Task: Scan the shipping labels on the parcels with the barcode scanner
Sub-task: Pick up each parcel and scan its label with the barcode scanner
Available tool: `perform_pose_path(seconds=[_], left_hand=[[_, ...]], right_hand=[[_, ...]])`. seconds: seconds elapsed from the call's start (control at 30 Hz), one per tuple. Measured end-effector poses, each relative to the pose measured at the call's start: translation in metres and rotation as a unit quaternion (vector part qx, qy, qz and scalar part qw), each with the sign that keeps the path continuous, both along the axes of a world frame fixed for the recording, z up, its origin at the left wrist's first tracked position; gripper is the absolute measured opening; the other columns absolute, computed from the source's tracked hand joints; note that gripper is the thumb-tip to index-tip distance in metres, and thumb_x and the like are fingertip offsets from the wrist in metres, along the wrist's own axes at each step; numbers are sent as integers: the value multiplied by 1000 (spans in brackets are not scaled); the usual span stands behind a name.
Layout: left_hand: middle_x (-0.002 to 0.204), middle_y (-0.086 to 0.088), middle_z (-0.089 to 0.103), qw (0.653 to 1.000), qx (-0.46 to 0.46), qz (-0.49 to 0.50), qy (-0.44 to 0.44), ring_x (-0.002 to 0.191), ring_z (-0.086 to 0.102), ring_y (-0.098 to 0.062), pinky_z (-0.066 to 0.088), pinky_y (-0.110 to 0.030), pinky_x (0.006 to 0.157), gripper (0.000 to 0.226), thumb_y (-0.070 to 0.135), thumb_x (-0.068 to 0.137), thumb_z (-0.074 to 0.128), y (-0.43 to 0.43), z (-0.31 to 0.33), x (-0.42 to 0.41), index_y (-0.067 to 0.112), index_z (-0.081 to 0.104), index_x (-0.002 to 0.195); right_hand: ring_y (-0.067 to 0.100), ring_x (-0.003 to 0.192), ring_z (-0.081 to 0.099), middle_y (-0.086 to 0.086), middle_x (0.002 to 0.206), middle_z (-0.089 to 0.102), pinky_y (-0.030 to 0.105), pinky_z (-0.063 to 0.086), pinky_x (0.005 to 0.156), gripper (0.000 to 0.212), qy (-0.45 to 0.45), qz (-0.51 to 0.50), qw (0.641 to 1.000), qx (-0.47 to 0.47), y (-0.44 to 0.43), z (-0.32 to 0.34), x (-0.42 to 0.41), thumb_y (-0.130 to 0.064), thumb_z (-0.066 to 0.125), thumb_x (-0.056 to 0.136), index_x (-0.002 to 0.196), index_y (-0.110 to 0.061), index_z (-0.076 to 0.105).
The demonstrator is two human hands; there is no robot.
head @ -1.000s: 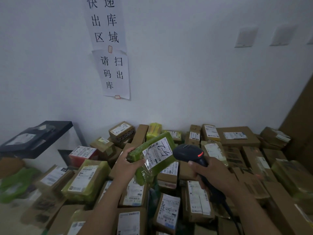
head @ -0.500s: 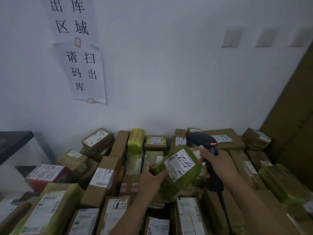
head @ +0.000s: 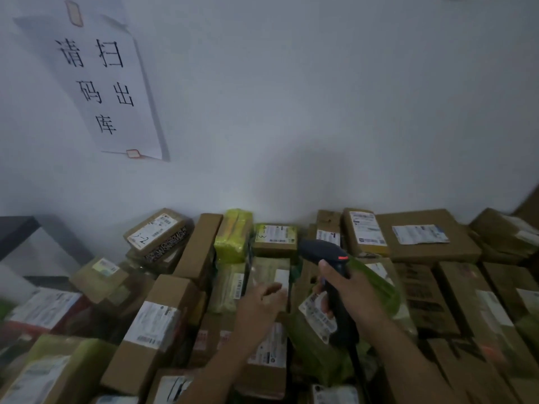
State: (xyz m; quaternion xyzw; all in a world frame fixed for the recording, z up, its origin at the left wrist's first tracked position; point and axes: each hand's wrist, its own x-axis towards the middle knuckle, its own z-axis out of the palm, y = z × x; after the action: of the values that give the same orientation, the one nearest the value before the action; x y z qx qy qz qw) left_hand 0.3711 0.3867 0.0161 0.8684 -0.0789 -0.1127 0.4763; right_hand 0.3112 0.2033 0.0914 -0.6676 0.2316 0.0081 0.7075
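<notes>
Gripping barcode scanner (head: 320,252) by its handle, right hand (head: 350,290) wrapped tight. Reaching left hand (head: 258,304) onto olive parcel (head: 265,272) just left of the scanner; hold unclear through blur. Likely light, stiff-sided, best taken by its long edges with label (head: 282,277) kept up.

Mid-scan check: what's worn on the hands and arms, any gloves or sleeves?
The left hand and right hand are bare, no gloves. The left forearm and right forearm are uncovered down to the frame edge, so no sleeve shows. No watch, ring or bracelet is visible, though the picture is blurred.
</notes>
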Motion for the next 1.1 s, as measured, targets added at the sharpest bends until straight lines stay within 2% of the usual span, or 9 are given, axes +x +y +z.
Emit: perform_pose_path(seconds=[0.1, 0.27, 0.4, 0.5, 0.7, 0.8, 0.97, 1.03, 1.1], left_hand=[[127, 2, 61, 996, 73, 46, -22, 105, 55, -5, 44, -23, 88, 44, 38, 94, 63, 7, -16, 40, 18, 58, 134], [151, -9, 37, 965, 260, -9, 32, 135, 41, -25, 36, -35, 106, 78, 49, 85, 70, -5, -59, 87, 18, 37, 149], [138, -14, 52, 948, 315, -31, 17, 123, 52, -29, 43, -36, 96, 77, 55, 82, 71, -17, -75, 122, 10, 44, 139], [135, -13, 55, 941, 333, -39, 43, 121, 54, -28, 45, -37, 97, 74, 50, 84, 72, -19, -83, 136, 10, 42, 138], [126, -12, 59, 972, 223, -23, 77, 101, 54, -20, 45, -31, 81, 68, 37, 77, 82, -16, -92, 137, 9, 51, 131], [137, -10, 52, 978, 173, -31, 114, 116, 52, -24, 47, -34, 89, 78, 30, 78, 82, -10, -99, 135, 13, 42, 143], [136, -7, 52, 981, 6, 21, 191, 113, 56, -24, 52, -47, 96, 70, 22, 77, 82, 1, -98, 139, 35, 43, 135], [135, -7, 51, 975, -25, 12, 219, 114, 56, -27, 54, -49, 94, 71, 21, 74, 82, 9, -96, 139, 46, 44, 128], [135, -5, 48, 971, -29, -20, 235, 114, 56, -28, 57, -45, 89, 77, 20, 71, 83, 18, -96, 136, 55, 42, 126]], right_hand=[[22, 48, 61, 17, 68, 70, 27, 50, 46, 53, 12, 7, 999, 43, -7, -12, 15, -57, 70, 71, 74, -5, 71], [26, 48, 58, 24, 71, 68, 29, 51, 51, 57, 17, 44, 996, 75, -16, -23, 26, -69, 71, 54, 59, -13, 73], [24, 46, 58, 23, 71, 68, 27, 50, 46, 56, 7, 38, 994, 103, -18, -31, 30, -65, 74, 53, 64, -10, 70], [23, 46, 57, 22, 69, 68, 26, 49, 45, 56, 4, 40, 993, 113, -19, -33, 31, -61, 74, 59, 69, -7, 69], [23, 45, 55, 21, 65, 65, 25, 48, 45, 50, 1, 49, 991, 121, -18, -32, 31, -58, 71, 66, 64, -8, 67], [22, 44, 54, 19, 61, 63, 25, 47, 45, 50, 3, 53, 991, 126, -19, -32, 29, -57, 70, 67, 66, -7, 66], [23, 45, 54, 21, 66, 64, 28, 47, 46, 50, -5, 56, 990, 126, -20, -32, 28, -59, 71, 62, 65, -9, 67], [22, 44, 54, 20, 64, 63, 27, 47, 45, 51, -7, 59, 990, 125, -20, -31, 28, -59, 71, 61, 66, -8, 67], [23, 44, 54, 21, 64, 63, 26, 47, 45, 51, -7, 58, 991, 120, -19, -30, 28, -58, 70, 63, 67, -7, 68]])
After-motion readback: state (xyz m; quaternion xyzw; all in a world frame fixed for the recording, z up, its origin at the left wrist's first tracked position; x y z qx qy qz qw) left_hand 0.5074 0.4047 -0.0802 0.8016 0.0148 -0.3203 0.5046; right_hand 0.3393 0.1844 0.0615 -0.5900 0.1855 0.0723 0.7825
